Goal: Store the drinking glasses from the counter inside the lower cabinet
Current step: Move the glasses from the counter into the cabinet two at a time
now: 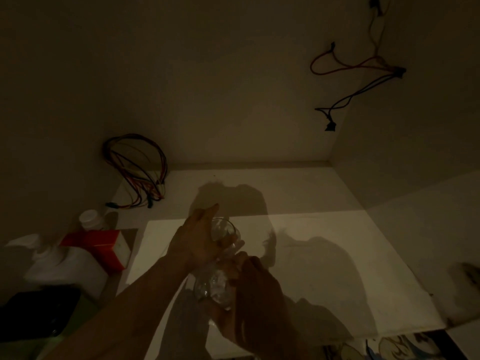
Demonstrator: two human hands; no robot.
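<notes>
I look into a dim lower cabinet with a pale shelf floor (311,242). My left hand (194,240) wraps a clear drinking glass (224,231), tilted, held just above the shelf near its front middle. My right hand (257,289) grips a second clear glass (215,287) right below and in front of the first one. The two glasses touch or nearly touch. Both hands cast large shadows over the shelf and the back wall.
A white bottle (89,219), a red and white box (104,246) and a large white jug (65,266) stand at the left. Bundled wires (137,170) hang at the back left; more wires (358,74) hang on the right wall. A dark object (39,313) lies bottom left.
</notes>
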